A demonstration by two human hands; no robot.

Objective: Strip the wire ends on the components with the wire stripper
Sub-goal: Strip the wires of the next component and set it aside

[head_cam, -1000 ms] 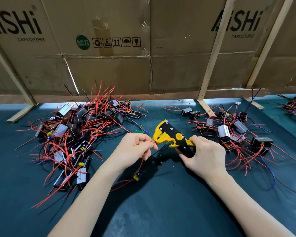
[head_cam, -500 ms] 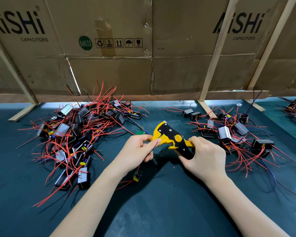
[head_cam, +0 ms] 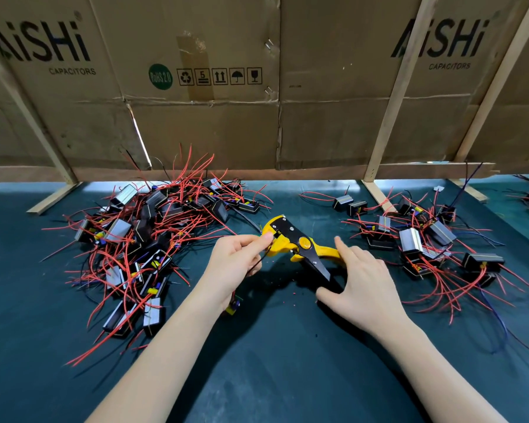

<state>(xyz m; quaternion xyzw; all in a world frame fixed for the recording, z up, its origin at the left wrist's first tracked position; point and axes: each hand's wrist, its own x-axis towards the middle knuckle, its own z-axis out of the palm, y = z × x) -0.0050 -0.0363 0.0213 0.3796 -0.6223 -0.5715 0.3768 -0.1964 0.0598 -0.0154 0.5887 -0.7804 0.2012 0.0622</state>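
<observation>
Centrally, left hand point(head_cam: 235, 264) pinches wire point(head_cam: 255, 267) at wire stripper point(head_cam: 300, 244) head; right hand point(head_cam: 361, 285) loosened, fingers spread around handles

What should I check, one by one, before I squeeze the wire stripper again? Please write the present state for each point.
1. Wire held: the left hand pinches a thin dark wire right beside the head of the wire stripper. Ok.
2. Wire end seated in the notch: hidden by the fingertips. Cannot tell.
3. Grip on the handles: the right hand has its fingers spread, and the handles stand apart. Not ok.
4. Component: a small part hangs below the left hand, apart from the stripper. Ok.
5. Other wires in the way: the red wire piles lie to both sides, apart from the stripper head. Ok.
</observation>
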